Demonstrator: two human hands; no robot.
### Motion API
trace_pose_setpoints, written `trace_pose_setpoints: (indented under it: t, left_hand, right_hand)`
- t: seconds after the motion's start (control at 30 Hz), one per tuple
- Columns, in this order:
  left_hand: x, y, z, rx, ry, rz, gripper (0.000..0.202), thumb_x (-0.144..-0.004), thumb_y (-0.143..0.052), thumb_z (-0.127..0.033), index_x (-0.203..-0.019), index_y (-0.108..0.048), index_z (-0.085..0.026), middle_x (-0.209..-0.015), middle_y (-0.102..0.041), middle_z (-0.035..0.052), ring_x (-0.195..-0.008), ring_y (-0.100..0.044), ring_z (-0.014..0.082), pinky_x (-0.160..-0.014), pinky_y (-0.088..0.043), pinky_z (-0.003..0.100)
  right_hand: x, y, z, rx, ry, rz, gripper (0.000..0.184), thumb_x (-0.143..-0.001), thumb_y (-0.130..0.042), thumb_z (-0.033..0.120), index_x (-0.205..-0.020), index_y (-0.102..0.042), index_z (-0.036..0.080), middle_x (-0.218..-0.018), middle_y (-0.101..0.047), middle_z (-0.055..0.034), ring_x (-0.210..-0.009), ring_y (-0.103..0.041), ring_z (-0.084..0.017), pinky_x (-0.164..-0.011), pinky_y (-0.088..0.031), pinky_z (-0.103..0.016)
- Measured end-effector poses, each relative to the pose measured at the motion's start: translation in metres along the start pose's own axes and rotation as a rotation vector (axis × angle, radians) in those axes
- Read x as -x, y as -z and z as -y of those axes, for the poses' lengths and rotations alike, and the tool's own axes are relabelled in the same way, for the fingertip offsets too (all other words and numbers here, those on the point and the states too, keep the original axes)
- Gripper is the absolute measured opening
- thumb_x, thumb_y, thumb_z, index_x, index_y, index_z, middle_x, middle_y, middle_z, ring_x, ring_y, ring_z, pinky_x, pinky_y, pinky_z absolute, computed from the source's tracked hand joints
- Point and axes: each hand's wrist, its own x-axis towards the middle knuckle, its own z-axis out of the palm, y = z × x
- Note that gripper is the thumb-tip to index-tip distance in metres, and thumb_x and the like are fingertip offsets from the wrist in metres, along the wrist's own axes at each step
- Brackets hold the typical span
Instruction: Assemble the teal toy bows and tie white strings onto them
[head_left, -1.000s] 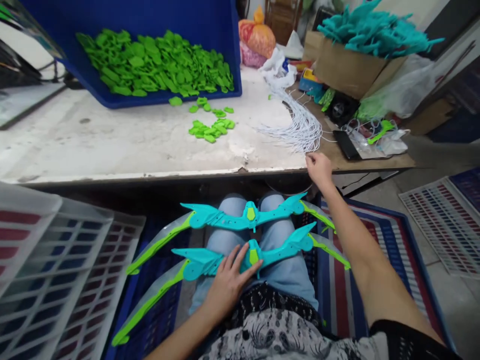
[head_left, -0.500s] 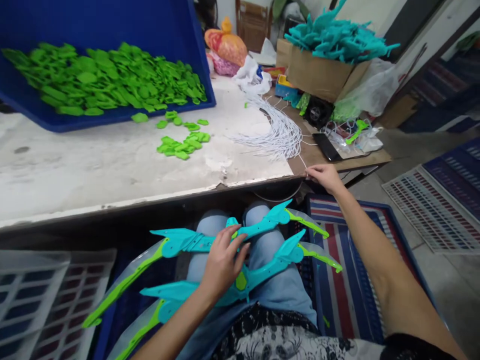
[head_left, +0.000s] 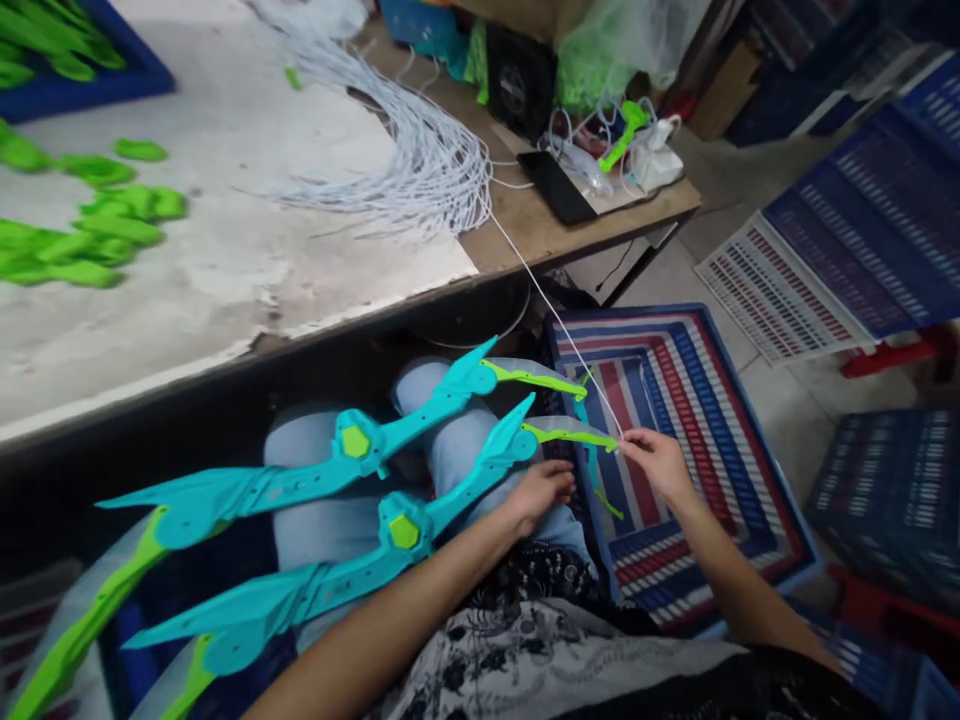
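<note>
Two turquoise toy bows with lime-green limb tips lie across my lap, a far toy bow [head_left: 289, 485] and a near toy bow [head_left: 330, 580]. Between the fingertips of my right hand [head_left: 661, 465] is the end of a white cord [head_left: 559, 320], held right by the near bow's green tip. The cord runs taut back to a bundle of white cords [head_left: 442, 170] on the table. My left hand [head_left: 541, 492] is just below the near bow's right limb, fingers loosely extended and apart, holding nothing I can see.
Loose green pieces [head_left: 112, 235] and a blue bin [head_left: 142, 80] are on the white table [head_left: 225, 290]. A black phone [head_left: 559, 188] lies at its right end. A striped crate [head_left: 787, 545] stands beside my right leg, and more crates [head_left: 885, 500] stand farther right.
My right hand has drawn one cord from the table edge to the near bow's tip. The left hand has left the far bow's middle and moved right. The view has swung right.
</note>
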Motion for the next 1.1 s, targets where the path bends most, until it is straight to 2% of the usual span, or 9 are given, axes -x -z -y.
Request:
trace_pose_setpoints:
  t: [0.07,0.17,0.27,0.4,0.7,0.8,0.9,1.0,1.1]
  left_hand:
    - [-0.020,-0.011,0.001,0.075,0.029,-0.013,0.020,-0.079,-0.060,-0.008,-0.098,-0.065,-0.011,-0.078,-0.066,0.0054,-0.069,-0.062,0.0116,-0.065,-0.049,0.022]
    - [-0.040,-0.022,-0.001,0.061,0.038,-0.009,0.015,-0.080,-0.060,-0.007,-0.093,-0.064,-0.011,-0.076,-0.064,0.0036,-0.064,-0.060,0.0089,-0.063,-0.048,0.020]
    - [-0.052,-0.029,0.000,0.054,0.047,0.000,0.008,-0.083,-0.058,-0.008,-0.089,-0.064,-0.011,-0.073,-0.063,0.0031,-0.060,-0.059,0.0084,-0.061,-0.048,0.020]
    - [-0.061,-0.035,0.004,0.049,0.053,0.025,0.011,-0.087,-0.052,-0.007,-0.086,-0.063,-0.010,-0.068,-0.062,0.0025,-0.057,-0.060,0.0086,-0.058,-0.047,0.019]
    - [-0.071,-0.045,0.007,0.013,0.044,0.099,0.014,-0.085,-0.056,-0.006,-0.075,-0.065,-0.009,-0.064,-0.065,0.0031,-0.053,-0.059,0.0081,-0.060,-0.050,0.021]
    - [-0.071,-0.047,0.005,-0.020,0.013,0.100,0.012,-0.084,-0.060,-0.010,-0.074,-0.066,-0.010,-0.064,-0.066,0.0029,-0.056,-0.059,0.0083,-0.064,-0.050,0.021]
    - [-0.070,-0.050,0.002,-0.079,-0.024,0.073,0.013,-0.086,-0.056,-0.010,-0.076,-0.064,-0.011,-0.064,-0.064,0.0015,-0.059,-0.060,0.0085,-0.065,-0.050,0.021]
    - [-0.065,-0.053,-0.002,-0.181,-0.039,0.029,0.020,-0.087,-0.048,-0.006,-0.072,-0.059,-0.012,-0.058,-0.060,-0.0006,-0.051,-0.057,0.0081,-0.059,-0.048,0.020]
    - [-0.040,-0.044,-0.011,-0.304,-0.024,-0.004,0.023,-0.084,-0.047,-0.006,-0.064,-0.052,-0.015,-0.049,-0.054,-0.0030,-0.040,-0.049,0.0090,-0.048,-0.041,0.021]
  right_hand:
    - [0.011,-0.005,-0.020,0.076,0.049,-0.149,0.033,-0.068,-0.067,0.050,-0.074,-0.069,0.018,-0.072,-0.070,-0.0055,-0.062,-0.058,-0.018,-0.063,-0.048,-0.033]
    - [0.018,-0.015,-0.040,0.182,0.118,-0.284,0.030,-0.075,-0.063,0.048,-0.078,-0.070,0.019,-0.074,-0.069,-0.0054,-0.060,-0.055,-0.017,-0.061,-0.046,-0.031]
    - [0.021,-0.022,-0.049,0.210,0.153,-0.327,0.029,-0.079,-0.060,0.047,-0.078,-0.069,0.020,-0.075,-0.069,-0.0053,-0.063,-0.057,-0.018,-0.062,-0.047,-0.031]
    - [0.021,-0.030,-0.052,0.211,0.196,-0.361,0.028,-0.081,-0.058,0.045,-0.076,-0.068,0.019,-0.075,-0.068,-0.0051,-0.068,-0.060,-0.018,-0.067,-0.049,-0.032]
    - [0.025,-0.042,-0.058,0.192,0.318,-0.362,0.020,-0.085,-0.057,0.036,-0.076,-0.067,0.022,-0.078,-0.067,-0.0050,-0.079,-0.062,-0.021,-0.074,-0.051,-0.037]
    - [0.025,-0.044,-0.061,0.184,0.341,-0.389,0.018,-0.085,-0.057,0.034,-0.079,-0.068,0.022,-0.088,-0.066,-0.0069,-0.087,-0.062,-0.022,-0.081,-0.051,-0.040]
    - [0.022,-0.041,-0.064,0.172,0.338,-0.329,0.018,-0.085,-0.055,0.033,-0.087,-0.069,0.022,-0.103,-0.066,-0.0094,-0.099,-0.062,-0.023,-0.085,-0.051,-0.042]
    - [0.019,-0.037,-0.066,0.209,0.334,-0.218,0.022,-0.085,-0.055,0.034,-0.099,-0.066,0.022,-0.103,-0.068,-0.0094,-0.098,-0.063,-0.023,-0.081,-0.053,-0.040]
    - [0.017,-0.032,-0.068,0.294,0.342,-0.212,0.038,-0.086,-0.056,0.038,-0.119,-0.058,0.021,-0.102,-0.069,-0.0094,-0.092,-0.065,-0.022,-0.078,-0.054,-0.038]
